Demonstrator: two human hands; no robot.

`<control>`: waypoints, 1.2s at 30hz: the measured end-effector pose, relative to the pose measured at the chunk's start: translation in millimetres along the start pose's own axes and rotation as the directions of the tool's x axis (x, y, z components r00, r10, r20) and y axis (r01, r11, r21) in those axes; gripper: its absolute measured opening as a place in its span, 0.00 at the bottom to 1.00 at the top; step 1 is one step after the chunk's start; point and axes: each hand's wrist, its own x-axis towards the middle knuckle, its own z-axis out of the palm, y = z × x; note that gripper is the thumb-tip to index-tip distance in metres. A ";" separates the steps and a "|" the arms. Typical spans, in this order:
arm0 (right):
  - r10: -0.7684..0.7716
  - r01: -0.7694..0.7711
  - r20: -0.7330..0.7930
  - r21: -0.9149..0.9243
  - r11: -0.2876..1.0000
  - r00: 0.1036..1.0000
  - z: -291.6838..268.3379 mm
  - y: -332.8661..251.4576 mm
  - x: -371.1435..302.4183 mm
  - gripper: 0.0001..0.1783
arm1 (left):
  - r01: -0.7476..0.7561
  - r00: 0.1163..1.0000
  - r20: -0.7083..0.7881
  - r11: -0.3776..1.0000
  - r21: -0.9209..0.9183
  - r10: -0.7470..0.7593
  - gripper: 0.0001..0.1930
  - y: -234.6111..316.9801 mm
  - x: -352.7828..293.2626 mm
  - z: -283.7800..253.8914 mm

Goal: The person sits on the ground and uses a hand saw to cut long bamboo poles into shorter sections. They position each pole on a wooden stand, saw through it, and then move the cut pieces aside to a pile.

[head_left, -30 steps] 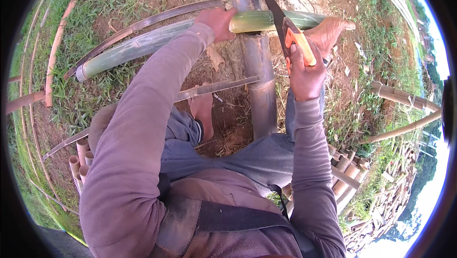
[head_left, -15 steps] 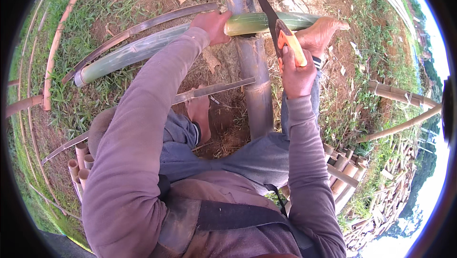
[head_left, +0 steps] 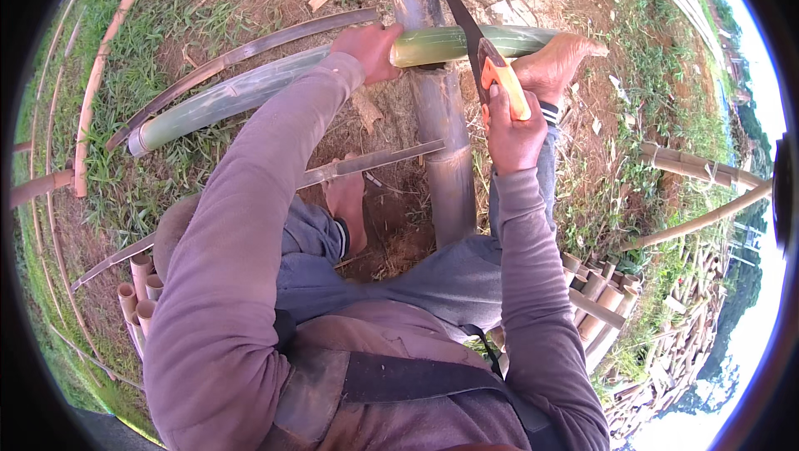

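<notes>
A green bamboo pole (head_left: 445, 45) lies crosswise over a thick grey-brown bamboo post (head_left: 443, 110). My left hand (head_left: 369, 50) is closed around the green pole, left of the post; the pole's pale green length runs on to a cut end at the left. In my right hand (head_left: 514, 131) is a handsaw (head_left: 473, 27) with an orange handle and a dark blade. The blade slants up and left across the green pole, just right of the post. My bare right foot (head_left: 556, 66) rests against the pole's right part.
A split bamboo strip (head_left: 250, 50) curves behind the green pole, and another strip (head_left: 374, 161) crosses my left leg. Cut bamboo tubes (head_left: 143, 293) stand at the left, with more bamboo pieces (head_left: 601, 305) at the right. A bamboo rail (head_left: 98, 76) stands at the far left.
My right hand and the saw have shifted slightly left and up along the blade's line. My left hand keeps its hold on the green pole.
</notes>
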 end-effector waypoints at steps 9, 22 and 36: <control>-0.063 0.062 -0.005 -0.118 0.991 0.998 -80.4 1.2 -117.7 0.08 | -0.018 0.999 -0.030 1.000 0.001 0.018 0.35 -5.1 -2.0 8.5; 0.084 -0.086 -0.021 -0.059 0.995 0.996 -84.5 -54.4 -122.3 0.10 | -0.019 0.999 -0.040 1.000 -0.019 0.018 0.35 -9.9 -2.1 9.2; 0.024 -0.016 0.063 -0.125 0.992 0.998 -79.9 -25.2 -107.8 0.09 | -0.020 0.999 -0.040 0.999 -0.033 0.019 0.37 -14.7 -5.1 9.0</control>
